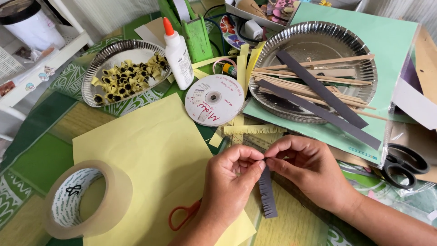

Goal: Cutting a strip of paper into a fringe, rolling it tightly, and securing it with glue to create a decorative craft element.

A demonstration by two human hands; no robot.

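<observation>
Head view, starting nearest me: I see my left hand [230, 180] and my right hand [309, 168] meeting fingertip to fingertip over the yellow paper sheet [150, 150]. Both pinch the top end of a dark grey fringed paper strip [267, 193]; the rest of it hangs down from the pinch, between my wrists, with its cut fringe facing left. So both grips are clenched on the strip, and only its upper tip sits inside the fingers.

I judge the weak point to be that fringe: the strip is thin and cut most of the way across, so a tug or twist from either hand could tear it at the pinch or crumple the teeth. The loose tail could also drag on the sheet and bend.

Orange-handled scissors [182, 214] lie just under my left wrist, partly hidden, and a big roll of packing tape [86, 198] sits at the near left. Black-handled scissors [403, 166] lie to the right.

Farther out, a white ribbon spool [214, 100] and a glue bottle [177, 54] stand close together; a knock could tip the bottle. Behind them are a foil plate of small yellow-and-black paper rolls [120, 73] and a foil plate [314, 32] holding wooden sticks [309, 79] and grey paper strips [321, 89].
</observation>
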